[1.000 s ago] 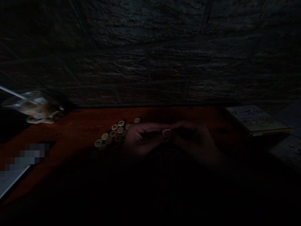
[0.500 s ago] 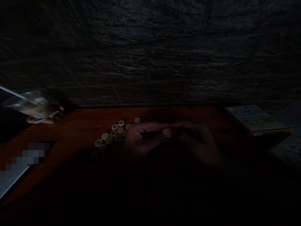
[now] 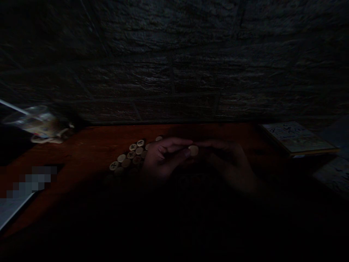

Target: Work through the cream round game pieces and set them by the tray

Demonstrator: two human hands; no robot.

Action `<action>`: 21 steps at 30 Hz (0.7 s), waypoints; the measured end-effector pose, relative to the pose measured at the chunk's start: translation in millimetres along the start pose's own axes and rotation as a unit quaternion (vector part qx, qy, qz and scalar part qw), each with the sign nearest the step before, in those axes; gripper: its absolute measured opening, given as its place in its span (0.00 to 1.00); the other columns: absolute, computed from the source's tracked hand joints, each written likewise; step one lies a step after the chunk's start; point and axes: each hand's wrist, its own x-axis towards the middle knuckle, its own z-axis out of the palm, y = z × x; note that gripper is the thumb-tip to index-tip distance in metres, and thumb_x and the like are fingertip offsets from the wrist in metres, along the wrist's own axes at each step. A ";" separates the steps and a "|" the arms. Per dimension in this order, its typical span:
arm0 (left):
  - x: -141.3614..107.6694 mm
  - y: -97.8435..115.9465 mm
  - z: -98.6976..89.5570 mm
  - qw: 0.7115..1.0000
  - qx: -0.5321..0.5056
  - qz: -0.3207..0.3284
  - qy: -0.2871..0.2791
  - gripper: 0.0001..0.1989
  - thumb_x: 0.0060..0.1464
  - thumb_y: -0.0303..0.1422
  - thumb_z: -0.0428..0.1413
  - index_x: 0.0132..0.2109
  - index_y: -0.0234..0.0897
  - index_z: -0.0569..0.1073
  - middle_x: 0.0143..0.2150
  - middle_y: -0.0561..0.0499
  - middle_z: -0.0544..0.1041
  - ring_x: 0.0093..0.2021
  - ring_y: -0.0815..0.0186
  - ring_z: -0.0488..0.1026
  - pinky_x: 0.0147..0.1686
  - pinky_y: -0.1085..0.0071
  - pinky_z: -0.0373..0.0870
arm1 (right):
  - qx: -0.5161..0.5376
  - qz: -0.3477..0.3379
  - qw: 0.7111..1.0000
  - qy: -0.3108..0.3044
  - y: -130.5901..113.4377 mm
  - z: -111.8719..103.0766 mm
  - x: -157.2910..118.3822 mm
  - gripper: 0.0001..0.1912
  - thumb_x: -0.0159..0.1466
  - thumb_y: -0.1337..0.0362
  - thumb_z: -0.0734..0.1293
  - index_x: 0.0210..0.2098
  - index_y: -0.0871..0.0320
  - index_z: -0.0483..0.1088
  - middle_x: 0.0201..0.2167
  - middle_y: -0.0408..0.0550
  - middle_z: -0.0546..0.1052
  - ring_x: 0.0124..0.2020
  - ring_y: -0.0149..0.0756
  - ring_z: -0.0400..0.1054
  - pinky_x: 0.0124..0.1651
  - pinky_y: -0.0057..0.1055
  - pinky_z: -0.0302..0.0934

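Observation:
My left hand [image 3: 163, 156] is closed, with a round, pale Chinese chess piece [image 3: 193, 150] pinched between its thumb and fingers. My right hand [image 3: 231, 160] faces it from the other side. Its index finger stretches to the left hand's fingertips, just above the piece, while the thumb stays lower and apart; the space between them is too dark to read. Left of my left hand, several more round chess pieces [image 3: 131, 155] lie in a cluster, some showing dark characters and others blank. Part of that cluster is hidden behind the hand and in shadow.
A clear plastic cup [image 3: 40, 122] with a straw stands at the left on the reddish wooden table [image 3: 89, 145]. A flat box [image 3: 298, 138] with writing lies at the right. Behind the table rises a dark stone wall [image 3: 163, 72]. The near area is in deep shadow.
The pinched piece has risen slightly, and the left fingers and thumb have shifted up a little around it. My right hand has barely moved.

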 end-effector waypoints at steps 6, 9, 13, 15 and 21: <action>4.2 -6.3 -2.0 1.000 -0.005 0.006 0.030 0.11 0.54 0.34 0.71 0.44 0.36 0.82 0.39 0.49 0.88 0.37 0.64 0.86 0.40 0.70 0.84 | -0.020 -0.025 0.999 0.005 -0.9 -0.1 -1.1 0.07 0.65 0.64 0.74 0.43 0.51 0.84 0.41 0.45 0.87 0.41 0.39 0.83 0.46 0.36 0.77; 4.9 -7.0 -3.5 0.999 0.009 0.006 0.030 0.12 0.54 0.36 0.71 0.44 0.37 0.83 0.40 0.47 0.88 0.39 0.62 0.86 0.41 0.68 0.84 | -0.034 -0.050 0.998 0.002 -1.9 1.2 -1.5 0.07 0.65 0.64 0.74 0.42 0.50 0.84 0.40 0.44 0.87 0.40 0.39 0.83 0.46 0.36 0.77; 2.8 -0.7 -3.5 1.000 0.010 -0.014 0.019 0.13 0.55 0.37 0.70 0.45 0.36 0.84 0.44 0.44 0.87 0.43 0.58 0.86 0.45 0.65 0.84 | -0.057 -0.075 0.995 0.012 0.5 1.7 -3.4 0.08 0.64 0.65 0.75 0.43 0.49 0.83 0.42 0.44 0.87 0.41 0.39 0.82 0.46 0.36 0.77; 1.6 3.2 -2.6 0.999 0.007 -0.031 0.009 0.14 0.56 0.37 0.69 0.46 0.35 0.85 0.44 0.43 0.87 0.43 0.58 0.85 0.46 0.66 0.83 | -0.071 -0.091 0.993 0.014 2.3 1.2 -4.6 0.08 0.64 0.66 0.75 0.43 0.50 0.83 0.42 0.44 0.86 0.41 0.39 0.82 0.46 0.35 0.77; 0.1 9.6 1.7 0.999 -0.008 -0.045 -0.018 0.13 0.59 0.35 0.68 0.49 0.35 0.84 0.49 0.43 0.86 0.47 0.59 0.84 0.49 0.67 0.80 | -0.096 -0.129 0.987 0.015 5.6 -0.4 -5.1 0.12 0.63 0.69 0.76 0.45 0.52 0.82 0.42 0.44 0.85 0.41 0.36 0.81 0.43 0.32 0.75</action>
